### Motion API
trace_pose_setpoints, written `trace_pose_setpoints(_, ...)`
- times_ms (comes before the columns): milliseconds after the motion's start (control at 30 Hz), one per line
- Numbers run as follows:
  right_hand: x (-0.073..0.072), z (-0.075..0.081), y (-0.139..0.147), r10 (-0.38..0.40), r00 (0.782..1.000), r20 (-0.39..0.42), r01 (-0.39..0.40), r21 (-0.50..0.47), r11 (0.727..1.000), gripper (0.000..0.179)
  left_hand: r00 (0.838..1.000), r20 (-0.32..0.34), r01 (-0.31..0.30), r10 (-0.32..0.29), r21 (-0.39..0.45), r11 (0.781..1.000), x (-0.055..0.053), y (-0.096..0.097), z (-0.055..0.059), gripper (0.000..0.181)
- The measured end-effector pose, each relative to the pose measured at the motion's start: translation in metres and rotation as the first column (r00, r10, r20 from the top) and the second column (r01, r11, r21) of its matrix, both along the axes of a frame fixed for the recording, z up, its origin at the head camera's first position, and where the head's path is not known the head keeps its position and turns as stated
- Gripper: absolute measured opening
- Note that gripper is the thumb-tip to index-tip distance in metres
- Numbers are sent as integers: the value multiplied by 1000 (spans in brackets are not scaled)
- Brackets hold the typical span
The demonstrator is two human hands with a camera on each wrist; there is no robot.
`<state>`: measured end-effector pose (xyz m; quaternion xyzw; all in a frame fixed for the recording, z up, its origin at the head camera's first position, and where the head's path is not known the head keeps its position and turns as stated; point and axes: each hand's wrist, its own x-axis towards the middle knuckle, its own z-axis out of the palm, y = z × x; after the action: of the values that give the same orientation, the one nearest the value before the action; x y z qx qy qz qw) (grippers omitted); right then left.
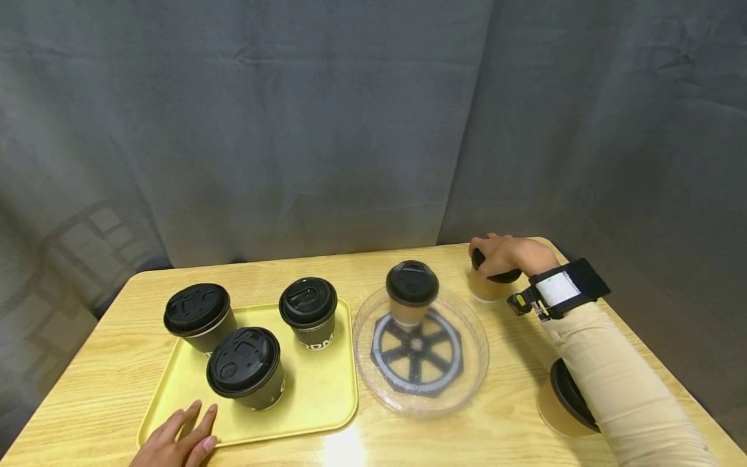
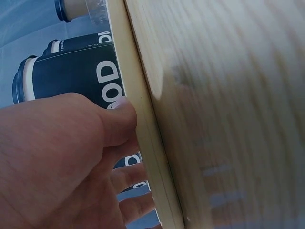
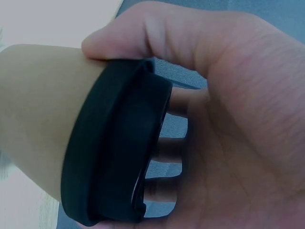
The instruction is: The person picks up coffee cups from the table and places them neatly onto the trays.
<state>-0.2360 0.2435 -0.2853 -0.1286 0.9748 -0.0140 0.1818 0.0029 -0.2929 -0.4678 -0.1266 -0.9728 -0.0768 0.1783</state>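
Your right hand [image 1: 502,254] is well to the right of the yellow tray [image 1: 327,392], level with the tray's far part. Its grip is clamped on the held cup [image 1: 487,290], a tan one; your thumb lies at one side of the black lid [image 3: 112,143] and your fingers reach round the other. I cannot tell whether that cup's base touches the worktop [image 1: 87,376].

Your left hand [image 1: 177,441] rests at the tray's near left corner with the fingers apart, the thumb touching the rim; that grip is not closed around anything.

Inside the tray you have three dark cups with black lids: the corner cup [image 1: 198,318] at its far left, the front cup [image 1: 245,366] left of its middle, and the back cup [image 1: 309,314] near its far right corner. White lettering shows on their sides.

Just beside the tray's right edge sits a see-through round dish [image 1: 474,379], with a dark spoked shape [image 1: 415,345] visible in it. The dish cup [image 1: 411,297], tan and black-lidded, stands upright there, right of the tray's far end. Another tan cup [image 1: 557,412] is well right of the tray's near end, partly hidden by your beige sleeve [image 1: 636,389]. A grey curtain [image 1: 321,130] hangs behind the tray.
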Motion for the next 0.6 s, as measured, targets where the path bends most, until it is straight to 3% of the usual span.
trace_pose_setpoints(200, 0, 1, -1, 0, 1000, -3, 0, 16, 1000, 47, 1000, 6, 0, 0, -3, 1000, -1, -1, -1, 38)
trace_pose_setpoints(400, 2, 7, -2, -15, 1000, -13, 15, 18, 1000, 50, 998, 56, -11, 12, -24, 1000, -3, -1, 0, 39)
trace_pose_setpoints(600, 4, 10, -5, -10, 999, -30, 11, 9, 1000, 52, 1000, 16, 1, 0, -35, 999, -3, -2, 0, 40)
